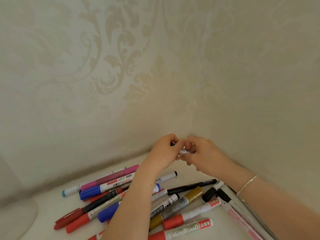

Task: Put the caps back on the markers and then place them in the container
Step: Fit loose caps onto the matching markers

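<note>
Up near the wall corner, two hands held together above the pile: left hand [164, 151] with fingers curled round the dark end of a small white marker [185, 151], right hand [201, 155] with fingers curled round its other end. Only a short white stretch of the barrel showing between the two hands (printed label on it, too small to read). Whether the cap is on or off — cannot tell, hidden inside the grip. Thin bracelet [247, 184] on the right wrist.

Below, spread over a pale counter [43, 212], a loose heap of markers, many crossing each other. At the far left, a white marker with a light blue cap [69, 191]; just beside it a pink marker [112, 178] lying slantwise, and touching that a white marker with a dark blue cap [93, 192]. Nearer, a dark red pen [68, 218] and a red-capped whiteboard marker [81, 222] side by side. Under the left forearm, a blue cap [108, 213] partly hidden. To the right of that arm, a slim black pen [192, 185], a gold marker [194, 195], and two red-capped whiteboard markers [180, 220] close to the bottom edge. Further right, beneath the right forearm, several long white markers with black caps [223, 196], lying at a steep slant.

Behind everything, cream wallpaper [121, 58] with a pale floral pattern.
</note>
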`<state>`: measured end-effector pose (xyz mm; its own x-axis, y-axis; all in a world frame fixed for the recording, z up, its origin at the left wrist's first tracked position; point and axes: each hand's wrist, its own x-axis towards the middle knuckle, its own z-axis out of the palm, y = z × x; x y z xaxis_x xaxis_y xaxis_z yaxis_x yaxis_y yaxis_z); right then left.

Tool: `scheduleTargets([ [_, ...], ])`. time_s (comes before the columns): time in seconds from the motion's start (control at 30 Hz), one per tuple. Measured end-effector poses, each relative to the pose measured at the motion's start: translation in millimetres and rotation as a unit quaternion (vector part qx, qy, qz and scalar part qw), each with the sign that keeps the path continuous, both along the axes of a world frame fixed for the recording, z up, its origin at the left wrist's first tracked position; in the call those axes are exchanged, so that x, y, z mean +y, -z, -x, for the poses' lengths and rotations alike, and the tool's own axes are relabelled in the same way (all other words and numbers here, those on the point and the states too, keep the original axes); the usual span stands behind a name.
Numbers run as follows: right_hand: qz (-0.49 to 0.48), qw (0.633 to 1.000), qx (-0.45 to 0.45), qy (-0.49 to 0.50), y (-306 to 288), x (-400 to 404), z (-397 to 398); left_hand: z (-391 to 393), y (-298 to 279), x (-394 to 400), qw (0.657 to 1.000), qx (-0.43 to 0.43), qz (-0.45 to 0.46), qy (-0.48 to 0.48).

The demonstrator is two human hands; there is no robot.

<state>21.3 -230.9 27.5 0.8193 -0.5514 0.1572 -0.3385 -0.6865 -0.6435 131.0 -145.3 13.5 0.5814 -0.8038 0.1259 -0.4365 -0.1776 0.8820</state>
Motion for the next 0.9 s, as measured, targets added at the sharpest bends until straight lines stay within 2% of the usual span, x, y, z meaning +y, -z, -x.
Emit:
scheduleTargets([
  [0.1, 0.081, 0.989, 0.112, 0.042, 16, -7, 2, -8, 12, -3, 0.988, -0.133, -0.051, -0.062],
  [0.2, 0.144, 0.975, 0.162, 0.05, 28, -11, 1, -26, 19, 5, 0.969, -0.193, -0.092, -0.125],
  [0.3, 0.117, 0.964, 0.235, 0.036, 31, -15, -8, -31, 26, 9, 0.963, -0.193, -0.147, -0.118],
  [0.37, 0.111, 0.966, 0.226, 0.067, 27, -27, -11, -29, 28, 8, 0.96, -0.19, -0.176, -0.11],
  [0.47, 0.251, 0.941, 0.187, 0.125, 23, -54, -7, -28, 29, 7, 0.952, -0.205, -0.192, -0.119],
  [0.53, 0.287, 0.927, 0.207, 0.125, 25, -65, -7, -29, 29, 8, 0.952, -0.206, -0.192, -0.119],
  [0.77, 0.278, 0.916, 0.25, 0.142, 42, -65, -20, -38, 18, 21, 0.95, -0.177, -0.222, -0.131],
  [0.9, 0.217, 0.928, 0.263, 0.153, 45, -63, -20, -38, 16, 25, 0.945, -0.164, -0.258, -0.113],
])
